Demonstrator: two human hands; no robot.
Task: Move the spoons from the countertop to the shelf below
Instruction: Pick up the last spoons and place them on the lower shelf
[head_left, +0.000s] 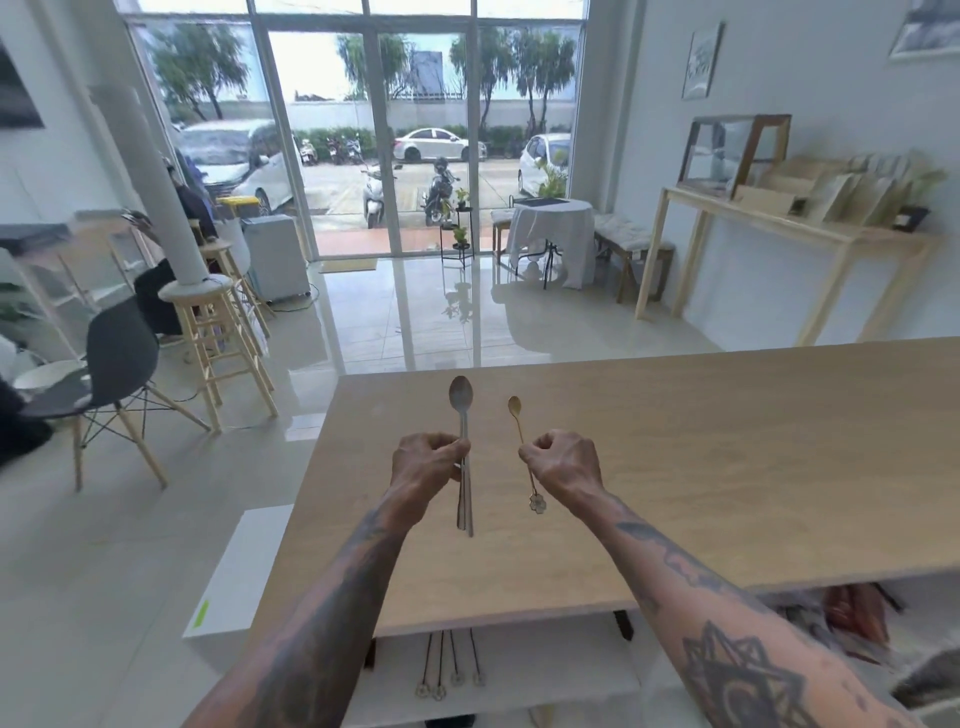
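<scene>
**Now 2 spoons held above the countertop**

Both hands are raised over the wooden countertop (675, 457), each closed around 1 spoon. The left hand (423, 462) pinches the long silver spoon (462, 415) partway down its handle, bowl pointing away from the person and the handle end hanging back toward the countertop's near edge. The right hand (563, 462), just beside it over the same countertop, grips the thin gold spoon (516, 415) the same way, its small bowl pointing away and its flower-shaped handle end (537, 503) dangling below the fist. The 2 spoons stand roughly parallel and apart, not touching each other; whether either touches the countertop cannot be told.

Below the countertop's near edge lies the white shelf (571, 670). On it rest 4 thin spoons (449, 665) side by side, their flower-shaped ends toward the person and their bowls hidden under the countertop.
</scene>
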